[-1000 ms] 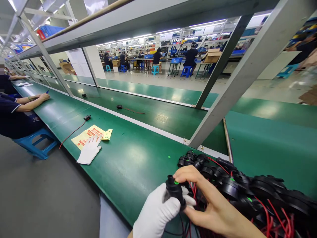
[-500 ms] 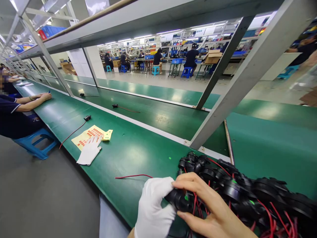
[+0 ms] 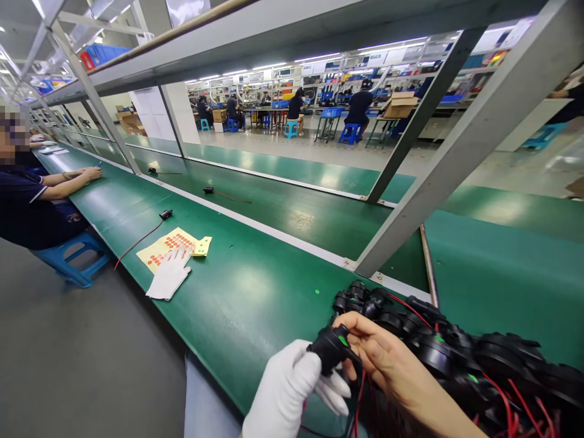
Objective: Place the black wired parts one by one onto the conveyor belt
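- Workpiece: a black, roughly cylindrical plastic housing (image 3: 327,350) is held above the near edge of the long green bench (image 3: 246,298), between the two hands. A small round green sticker (image 3: 343,340) is on its surface.
- Left hand (image 3: 292,380), in a white fabric glove: closed around the housing's left side, thumb in front; the lower fingers extend beneath it.
- Right hand (image 3: 385,353), bare: partly closed, fingers bent, tips at the housing's right end. Whether they grip or merely rest there cannot be told.
- Key relation: the housing lies to the upper right of the left palm and to the left of the right palm. Its long axis appears tilted, running from the glove toward the right fingertips; the fingers partly hide the ends. Both hands are in contact, so neither is clearly nearer.
- Adjacent stock: a heap of black plastic housings with red wires (image 3: 442,356) lies just beyond and beside the right hand.
- Farther left: an unworn white fabric glove (image 3: 166,278) overlaps a yellow sheet of red oval stickers (image 3: 163,244).
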`<state>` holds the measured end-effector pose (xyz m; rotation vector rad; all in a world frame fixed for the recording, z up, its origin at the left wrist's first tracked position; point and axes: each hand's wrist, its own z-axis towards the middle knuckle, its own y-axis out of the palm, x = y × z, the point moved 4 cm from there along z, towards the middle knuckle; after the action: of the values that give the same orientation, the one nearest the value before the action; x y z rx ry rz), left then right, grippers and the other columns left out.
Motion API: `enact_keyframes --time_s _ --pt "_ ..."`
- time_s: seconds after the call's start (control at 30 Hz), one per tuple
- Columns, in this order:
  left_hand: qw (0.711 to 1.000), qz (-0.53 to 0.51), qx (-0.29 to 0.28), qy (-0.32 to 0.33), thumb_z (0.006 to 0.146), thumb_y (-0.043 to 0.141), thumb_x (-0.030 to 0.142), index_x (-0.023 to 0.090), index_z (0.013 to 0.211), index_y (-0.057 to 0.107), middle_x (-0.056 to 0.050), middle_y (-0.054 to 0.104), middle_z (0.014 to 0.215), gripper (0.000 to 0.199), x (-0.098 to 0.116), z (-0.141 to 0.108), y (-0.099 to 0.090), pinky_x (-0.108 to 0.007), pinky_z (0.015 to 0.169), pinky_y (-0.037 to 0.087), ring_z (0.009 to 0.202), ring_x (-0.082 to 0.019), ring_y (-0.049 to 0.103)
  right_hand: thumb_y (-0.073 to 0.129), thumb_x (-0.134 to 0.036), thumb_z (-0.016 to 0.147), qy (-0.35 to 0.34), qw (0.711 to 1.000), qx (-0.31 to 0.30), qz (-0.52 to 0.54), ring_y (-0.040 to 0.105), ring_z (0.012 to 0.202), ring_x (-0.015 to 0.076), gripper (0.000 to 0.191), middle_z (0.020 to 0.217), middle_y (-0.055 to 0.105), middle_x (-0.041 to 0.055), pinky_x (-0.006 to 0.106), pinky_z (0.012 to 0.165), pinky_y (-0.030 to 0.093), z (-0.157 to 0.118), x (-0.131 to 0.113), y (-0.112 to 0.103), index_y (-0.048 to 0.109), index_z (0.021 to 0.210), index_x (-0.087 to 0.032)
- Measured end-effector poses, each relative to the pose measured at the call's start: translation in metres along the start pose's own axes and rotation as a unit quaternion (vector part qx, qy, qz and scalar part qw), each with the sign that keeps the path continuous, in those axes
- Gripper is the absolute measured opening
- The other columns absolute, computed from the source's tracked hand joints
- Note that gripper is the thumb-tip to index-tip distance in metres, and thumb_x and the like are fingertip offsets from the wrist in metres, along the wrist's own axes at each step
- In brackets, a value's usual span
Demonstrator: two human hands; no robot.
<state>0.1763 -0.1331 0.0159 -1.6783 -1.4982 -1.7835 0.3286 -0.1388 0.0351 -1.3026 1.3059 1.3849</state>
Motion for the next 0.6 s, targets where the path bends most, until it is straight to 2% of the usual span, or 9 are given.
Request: enact_keyframes --time_s 0.1,0.2,0.3,0.37,0.43,0.47,0.53,0.57,0.6 --pt "0.971 -0.21 -0.067 -0.089 0.071 0.067 0.078 0.007 0.088 0.074 -0.005 0.068 0.062 0.073 -0.017 0.004 0.006 -0.022 0.052 0.04 0.044 -0.007 0.053 0.062 -0.074 0.082 0.004 1.0 0.012 -0.021 0.056 0.066 0.0147 0.056 0.077 0.058 0.0 0.026 0.063 0.049 0.001 0.005 -0.002 0.065 0.1 -0.022" --pt "0.933 -0.312 -0.095 -0.152 0.071 0.07 0.075 0.005 0.09 0.074 -0.002 0.065 0.063 0.072 -0.035 0.009 0.009 -0.022 0.052 0.039 0.045 -0.006 0.052 0.067 -0.072 0.08 0.027 0.998 0.017 -0.059 0.062 0.077 0.0186 0.056 0.085 0.064 0.003 0.03 0.073 0.054 -0.001 0.01 0.003 0.066 0.106 -0.022" --pt "0.919 -0.332 -0.138 -0.159 0.075 0.06 0.08 0.006 0.086 0.073 -0.003 0.066 0.063 0.076 -0.043 0.011 0.013 -0.025 0.05 0.039 0.045 -0.01 0.054 0.067 -0.069 0.081 0.06 0.99 0.051 -0.114 0.065 0.092 0.0241 0.054 0.093 0.069 0.0073 0.034 0.082 0.055 -0.006 0.005 0.01 0.069 0.105 -0.021" --pt "0.946 -0.272 -0.125 -0.123 0.079 0.054 0.08 0.006 0.092 0.074 -0.009 0.072 0.073 0.078 -0.038 0.013 0.007 -0.029 0.057 0.046 0.056 -0.016 0.063 0.064 -0.065 0.085 0.049 0.982 0.058 -0.171 0.066 0.088 0.0244 0.047 0.091 0.07 0.007 0.032 0.076 0.056 -0.003 -0.012 0.014 0.069 0.097 -0.02" --pt "0.988 -0.15 -0.032 -0.023 0.086 0.054 0.072 0.01 0.108 0.073 -0.013 0.076 0.099 0.067 -0.024 0.015 -0.011 -0.036 0.082 0.053 0.086 -0.023 0.071 0.059 -0.055 0.09 -0.023 0.959 0.072 -0.274 0.063 0.074 0.0213 0.035 0.08 0.066 0.0037 0.03 0.065 0.053 0.012 -0.045 0.013 0.066 0.091 -0.021" --pt "0.995 -0.08 0.041 0.041 0.089 0.055 0.066 0.014 0.116 0.07 -0.013 0.074 0.114 0.06 -0.014 0.016 -0.025 -0.038 0.098 0.049 0.104 -0.024 0.069 0.058 -0.049 0.091 -0.079 0.932 0.099 -0.338 0.061 0.069 0.0201 0.029 0.077 0.064 0.0028 0.03 0.063 0.05 0.024 -0.068 0.01 0.065 0.09 -0.021" --pt "0.974 0.042 0.184 0.127 0.093 0.054 0.061 0.022 0.128 0.064 -0.01 0.064 0.137 0.053 0.002 0.015 -0.052 -0.039 0.118 0.033 0.13 -0.024 0.056 0.061 -0.039 0.086 -0.217 0.828 0.218 -0.469 0.058 0.072 0.0213 0.024 0.085 0.065 0.006 0.034 0.069 0.047 0.054 -0.121 -0.002 0.065 0.1 -0.02" --pt "0.96 0.077 0.23 0.14 0.094 0.051 0.061 0.023 0.13 0.062 -0.009 0.061 0.141 0.053 0.006 0.017 -0.064 -0.04 0.121 0.03 0.134 -0.024 0.053 0.06 -0.035 0.085 -0.246 0.785 0.258 -0.507 0.059 0.081 0.0241 0.028 0.102 0.065 0.0122 0.037 0.076 0.046 0.072 -0.144 -0.009 0.064 0.105 -0.017" --pt "0.951 0.094 0.258 0.143 0.095 0.047 0.062 0.022 0.13 0.062 -0.011 0.062 0.14 0.055 0.006 0.019 -0.075 -0.042 0.12 0.032 0.133 -0.026 0.054 0.059 -0.032 0.084 -0.243 0.778 0.265 -0.516 0.057 0.091 0.0271 0.028 0.114 0.062 0.0162 0.038 0.079 0.044 0.094 -0.161 -0.016 0.063 0.107 -0.015"
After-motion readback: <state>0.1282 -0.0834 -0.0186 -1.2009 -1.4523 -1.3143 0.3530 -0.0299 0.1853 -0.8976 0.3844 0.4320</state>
